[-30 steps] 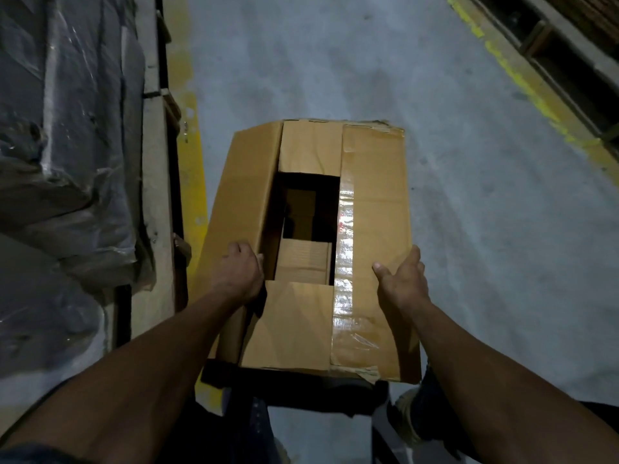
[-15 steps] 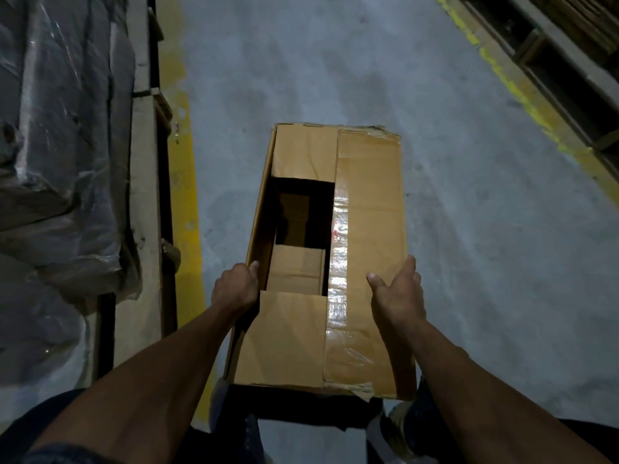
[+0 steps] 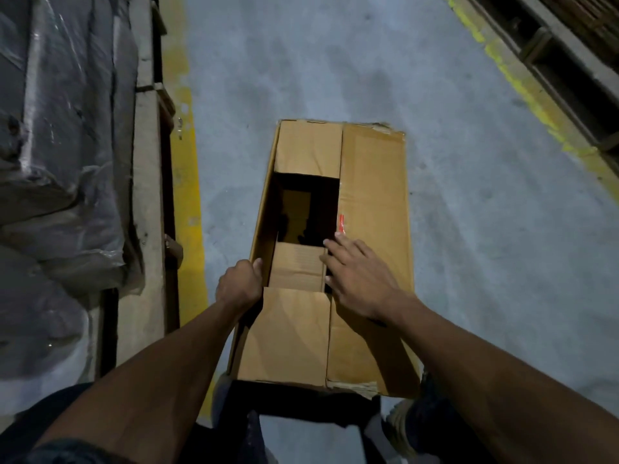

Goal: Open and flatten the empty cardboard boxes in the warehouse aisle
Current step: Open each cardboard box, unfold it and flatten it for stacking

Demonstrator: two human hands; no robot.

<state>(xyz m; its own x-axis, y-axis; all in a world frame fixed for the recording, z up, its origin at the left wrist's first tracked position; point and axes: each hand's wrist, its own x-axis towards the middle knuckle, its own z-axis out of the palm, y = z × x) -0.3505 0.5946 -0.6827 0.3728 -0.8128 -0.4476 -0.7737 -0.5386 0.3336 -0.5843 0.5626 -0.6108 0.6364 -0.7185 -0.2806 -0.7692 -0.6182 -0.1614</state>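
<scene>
Cardboard box [image 3: 371, 182] lies lengthwise, pointing straight away down the aisle, dark inside. Left hand [image 3: 238, 285] grips its left wall; right hand [image 3: 360, 274] rests flat, fingers spread, on the long flap.

I see a grey concrete floor [image 3: 335, 61], scuffed and mottled with darker patches. A worn yellow painted line [image 3: 187, 195] runs along its left side, and a second, more broken yellow line [image 3: 522, 85] runs diagonally along the right. A cardboard box [image 3: 371, 195] stands on the floor between the two lines, long axis pointing away from me, nearer the left line. Along the left line sits a wooden pallet [image 3: 144, 195] carrying plastic-wrapped goods [image 3: 60, 145]. Beyond the right line I see dark wooden pallets [image 3: 569, 61], detail unclear.
</scene>
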